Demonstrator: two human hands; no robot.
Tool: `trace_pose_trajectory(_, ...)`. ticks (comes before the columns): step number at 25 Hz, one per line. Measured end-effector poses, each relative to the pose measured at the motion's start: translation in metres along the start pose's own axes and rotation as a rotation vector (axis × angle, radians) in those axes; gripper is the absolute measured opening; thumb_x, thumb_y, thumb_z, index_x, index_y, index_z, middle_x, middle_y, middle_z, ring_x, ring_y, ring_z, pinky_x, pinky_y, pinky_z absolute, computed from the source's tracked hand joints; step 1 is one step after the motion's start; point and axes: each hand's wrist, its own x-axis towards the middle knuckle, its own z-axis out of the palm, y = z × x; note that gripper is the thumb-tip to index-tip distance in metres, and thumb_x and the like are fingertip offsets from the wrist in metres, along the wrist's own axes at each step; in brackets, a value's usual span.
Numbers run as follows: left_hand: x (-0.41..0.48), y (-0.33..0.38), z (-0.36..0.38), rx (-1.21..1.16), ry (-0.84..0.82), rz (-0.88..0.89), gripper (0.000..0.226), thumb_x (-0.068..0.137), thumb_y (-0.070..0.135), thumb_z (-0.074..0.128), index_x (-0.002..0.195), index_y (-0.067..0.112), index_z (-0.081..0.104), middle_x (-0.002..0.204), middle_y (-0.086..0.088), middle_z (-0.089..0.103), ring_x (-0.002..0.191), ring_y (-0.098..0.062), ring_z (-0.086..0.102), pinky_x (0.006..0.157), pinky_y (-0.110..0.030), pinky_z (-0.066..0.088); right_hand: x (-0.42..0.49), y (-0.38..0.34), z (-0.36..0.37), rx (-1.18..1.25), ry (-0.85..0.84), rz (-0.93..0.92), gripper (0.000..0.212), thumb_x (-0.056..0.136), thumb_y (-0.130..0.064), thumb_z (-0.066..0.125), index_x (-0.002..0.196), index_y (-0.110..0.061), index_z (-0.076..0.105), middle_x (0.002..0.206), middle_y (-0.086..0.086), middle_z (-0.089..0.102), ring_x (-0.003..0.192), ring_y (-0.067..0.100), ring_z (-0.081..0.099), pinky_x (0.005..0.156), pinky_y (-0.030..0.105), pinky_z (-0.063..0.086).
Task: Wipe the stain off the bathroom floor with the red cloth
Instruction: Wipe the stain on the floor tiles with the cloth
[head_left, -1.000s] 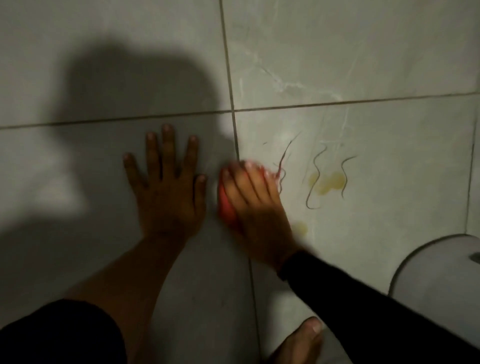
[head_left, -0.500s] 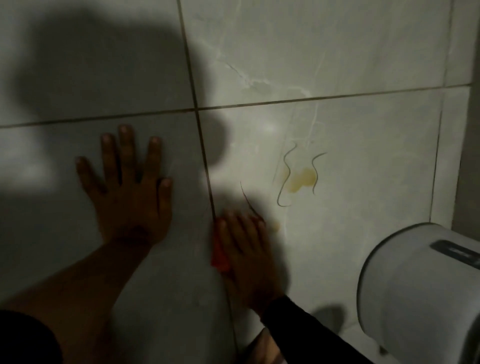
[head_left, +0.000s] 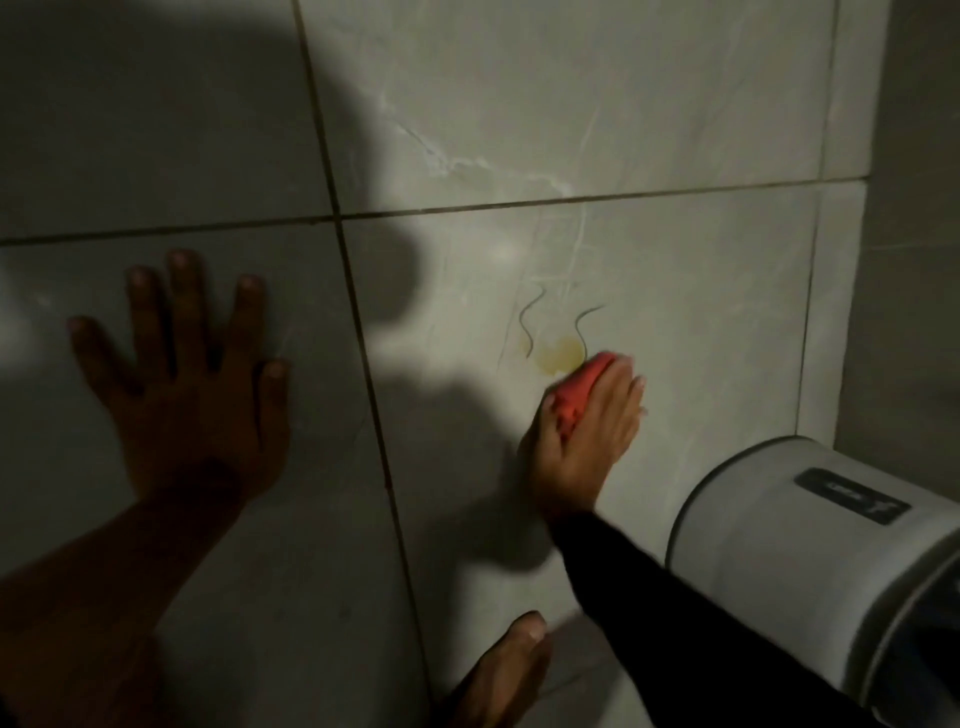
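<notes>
Left hand (head_left: 192, 395) is planted flat on the floor tile (head_left: 701, 130), fingers spread, nothing held. Yellow stain (head_left: 558, 353) is touched at its lower right edge by the red cloth (head_left: 576, 392), bunched under the right hand (head_left: 587, 441), fingers curled over it. Cloth is judged soft, light; best pressed flat from above.

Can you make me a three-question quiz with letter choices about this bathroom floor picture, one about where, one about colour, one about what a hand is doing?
1. Where is the yellowish stain?
A. just beyond the cloth
B. under the left hand
C. on the foot

2. What colour is the bunched cloth?
A. blue
B. red
C. white

3. How is the left hand?
A. in a fist
B. holding the cloth
C. flat, fingers spread

Answers: 1 A, the stain lies at the cloth's far edge. 2 B, it shows red under the right hand. 3 C, its palm rests on the grey tiled floor.
</notes>
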Motion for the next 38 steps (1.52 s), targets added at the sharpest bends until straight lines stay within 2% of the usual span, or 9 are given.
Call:
trace_pose_trajectory(6,0.001,-0.003,-0.003,-0.04,0.001,0.004,0.071,0.106,0.055,0.021,0.173,0.039,0.002,0.184,-0.006,-0.008,0.168,-0.041,-0.001,0.121,-0.082,0.01,0.03,-0.035,0.011,-0.073,-0.024,-0.326,0.087,0.101,-0.047,0.042,0.173,-0.007,0.015,0.184,0.011,0.009,0.171,0.032,0.0,0.139,0.054,0.004)
trace_pose_trajectory(12,-0.001,-0.005,0.0,0.008,0.013,0.005,0.072,0.105,0.053,0.024,0.174,0.037,0.007,0.184,-0.005,-0.007,0.169,-0.039,-0.003,0.123,-0.08,0.004,0.094,-0.056,-0.008,-0.014,0.121,-0.056,0.085,0.101,-0.039,0.05,0.17,0.002,0.024,0.181,0.023,0.02,0.169,0.044,0.012,0.135,0.067,0.013)
trace_pose_trajectory(16,0.001,-0.005,-0.001,0.004,-0.003,0.0,0.073,0.105,0.054,0.023,0.174,0.037,0.006,0.183,-0.004,-0.01,0.169,-0.038,-0.004,0.124,-0.079,0.002,0.052,-0.082,0.025,-0.176,0.008,-0.594,0.085,0.099,-0.045,0.052,0.17,-0.005,0.029,0.18,0.019,0.026,0.168,0.041,0.018,0.138,0.057,0.012)
trace_pose_trajectory(19,-0.001,-0.005,-0.003,0.029,-0.026,-0.005,0.073,0.105,0.053,0.025,0.174,0.034,0.011,0.183,-0.007,-0.008,0.169,-0.038,-0.005,0.125,-0.078,0.002,-0.009,-0.022,0.0,-0.218,-0.152,-0.463,0.09,0.097,-0.041,0.055,0.172,-0.006,0.02,0.183,0.015,0.01,0.17,0.039,0.003,0.134,0.067,0.016)
trace_pose_trajectory(23,0.001,-0.005,-0.001,0.041,-0.015,-0.003,0.072,0.105,0.055,0.021,0.174,0.035,0.012,0.183,-0.007,-0.007,0.168,-0.031,-0.014,0.125,-0.074,-0.003,0.083,-0.067,0.001,-0.04,0.114,-0.099,0.084,0.099,-0.038,0.056,0.168,0.003,0.029,0.178,0.026,0.025,0.167,0.05,0.018,0.132,0.07,0.018)
trace_pose_trajectory(28,0.002,-0.004,-0.006,0.051,-0.025,-0.01,0.076,0.104,0.049,0.032,0.173,0.034,0.007,0.183,-0.011,-0.002,0.169,-0.037,-0.006,0.126,-0.076,0.001,0.007,-0.074,0.025,-0.263,-0.14,-0.686,0.091,0.094,-0.046,0.055,0.172,-0.008,0.026,0.181,0.017,0.022,0.169,0.042,0.015,0.135,0.063,0.017)
trace_pose_trajectory(30,0.0,-0.003,-0.007,0.055,-0.017,-0.011,0.074,0.104,0.048,0.033,0.173,0.031,0.014,0.183,-0.014,0.003,0.168,-0.041,0.002,0.126,-0.076,0.002,-0.01,-0.031,0.007,-0.248,-0.195,-0.585,0.094,0.091,-0.048,0.047,0.171,-0.004,0.024,0.182,0.016,0.015,0.168,0.043,0.01,0.133,0.067,0.018)
trace_pose_trajectory(34,-0.001,-0.001,-0.004,0.082,0.025,0.02,0.072,0.105,0.048,0.031,0.173,0.029,0.02,0.182,-0.015,0.008,0.167,-0.043,0.008,0.127,-0.074,0.001,0.095,-0.078,-0.004,-0.053,0.091,-0.139,0.087,0.098,-0.046,0.045,0.17,0.0,0.027,0.18,0.022,0.021,0.168,0.046,0.015,0.135,0.063,0.015)
trace_pose_trajectory(38,0.0,-0.001,-0.004,0.069,0.037,0.016,0.073,0.104,0.048,0.034,0.173,0.031,0.017,0.182,-0.014,0.007,0.168,-0.041,0.007,0.127,-0.074,0.001,0.114,-0.186,0.034,-0.08,0.142,-0.582,0.079,0.099,-0.035,0.054,0.167,0.001,0.035,0.176,0.026,0.032,0.165,0.051,0.024,0.136,0.063,0.017)
